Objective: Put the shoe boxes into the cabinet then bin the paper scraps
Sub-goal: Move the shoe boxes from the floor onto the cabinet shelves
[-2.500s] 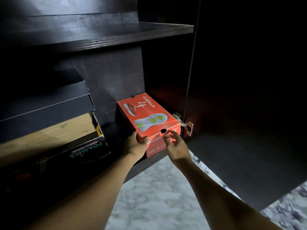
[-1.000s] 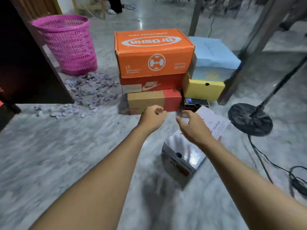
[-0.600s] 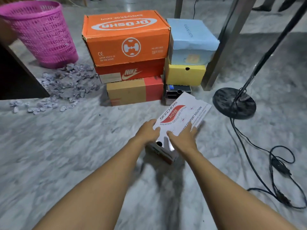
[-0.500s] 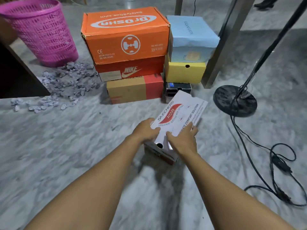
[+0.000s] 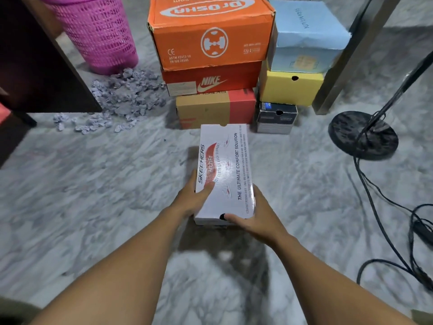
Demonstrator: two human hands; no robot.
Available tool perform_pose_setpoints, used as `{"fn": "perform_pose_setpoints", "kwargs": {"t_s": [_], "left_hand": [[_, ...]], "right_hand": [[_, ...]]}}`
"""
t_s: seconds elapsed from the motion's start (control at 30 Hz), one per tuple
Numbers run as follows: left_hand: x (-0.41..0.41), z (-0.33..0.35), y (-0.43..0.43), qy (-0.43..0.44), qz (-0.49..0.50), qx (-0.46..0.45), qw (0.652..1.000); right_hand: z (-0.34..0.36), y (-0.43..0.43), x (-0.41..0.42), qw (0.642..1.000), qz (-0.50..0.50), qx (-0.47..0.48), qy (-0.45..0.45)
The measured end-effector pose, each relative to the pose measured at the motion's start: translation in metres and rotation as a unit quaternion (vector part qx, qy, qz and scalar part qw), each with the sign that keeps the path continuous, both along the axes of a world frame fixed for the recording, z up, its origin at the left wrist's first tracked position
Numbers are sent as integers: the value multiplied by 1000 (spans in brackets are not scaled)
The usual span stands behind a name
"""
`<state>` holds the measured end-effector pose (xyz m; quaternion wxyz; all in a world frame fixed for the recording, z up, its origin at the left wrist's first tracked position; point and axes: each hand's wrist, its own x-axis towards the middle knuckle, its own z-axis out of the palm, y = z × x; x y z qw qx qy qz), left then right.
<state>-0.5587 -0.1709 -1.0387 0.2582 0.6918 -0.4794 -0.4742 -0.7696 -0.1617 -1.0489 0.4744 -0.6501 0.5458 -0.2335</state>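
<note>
I hold a white Skechers shoe box (image 5: 226,165) lengthwise in front of me, just above the marble floor. My left hand (image 5: 191,199) grips its near left side with the thumb on the lid. My right hand (image 5: 254,218) grips the near right corner, thumb across the near end. Behind the box stand stacked shoe boxes: an orange one (image 5: 209,31) on a red Nike box (image 5: 210,78) on a tan and red box (image 5: 215,107), beside a light blue box (image 5: 304,36) on a yellow box (image 5: 290,86) on a small black box (image 5: 276,117). Purple paper scraps (image 5: 121,97) lie by a pink basket (image 5: 96,31).
The dark cabinet door (image 5: 35,66) stands open at the left edge. A black lamp stand base (image 5: 363,134) with trailing cables (image 5: 393,231) is on the right. A metal table leg (image 5: 346,57) rises behind the blue box.
I turned away from the cabinet to the floor, reached down and took hold of the white box with both hands. It has lifted and turned from slanted to straight ahead of me.
</note>
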Motion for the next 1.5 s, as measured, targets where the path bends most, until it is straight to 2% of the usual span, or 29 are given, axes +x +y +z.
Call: {"fn": "perform_pose_setpoints", "kwargs": {"t_s": [0.3,0.4,0.67,0.8,1.03,1.1,1.3,1.4,1.5], "left_hand": [[6,-10,11,5,76,-18,997],[19,-4,19,-25,110,-26,993],[76,14,32,-38,186,-65,980],[106,35,35,-84,230,-67,967],[199,100,21,-102,290,-106,946],[224,119,17,-107,300,-100,943],[346,178,10,-127,407,-119,897],[402,200,4,-135,451,-107,876],[450,218,-5,-95,495,-132,854]], "right_hand": [[4,-11,17,999,41,9,0],[8,-17,31,998,58,12,-10],[22,-34,91,989,136,-3,-50],[40,-52,128,981,184,-17,-63],[99,-104,242,957,272,-63,-78],[115,-113,270,952,283,-50,-108],[191,-134,401,918,368,-16,-145],[229,-144,466,908,399,-25,-126],[259,-157,522,897,430,-27,-98]]}}
